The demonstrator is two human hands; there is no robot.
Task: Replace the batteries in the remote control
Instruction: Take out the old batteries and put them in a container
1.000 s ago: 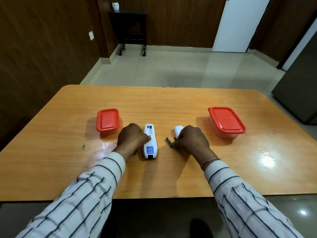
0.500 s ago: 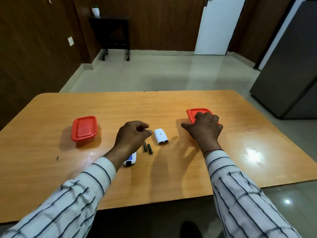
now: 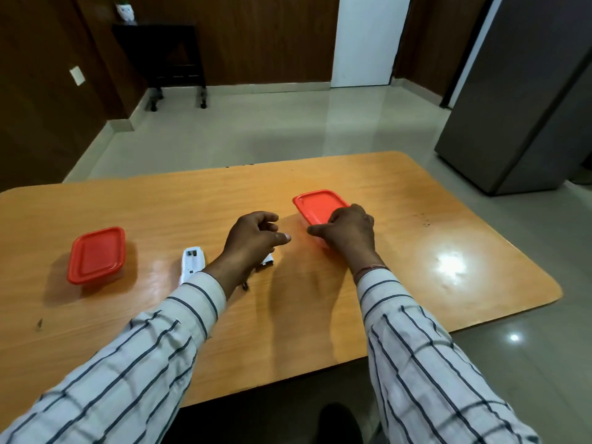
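My right hand (image 3: 347, 233) has its fingers (image 3: 360, 213) curled over the near corner of the red-lidded clear plastic box (image 3: 315, 203) at centre frame. The thumb lies along its near wall, gripping it, probably to get fresh cells. My left hand (image 3: 253, 241) hovers just left of it, fingers (image 3: 266, 217) loosely curled, holding nothing, free to help with the lid. The white plastic remote control (image 3: 191, 262) lies lower left on the wooden bench (image 3: 432, 245), compartment open and facing up, ready for loading.

Left hand (image 3: 253, 241) hides most of the battery cover (image 3: 268, 260) and batteries (image 3: 245, 286)
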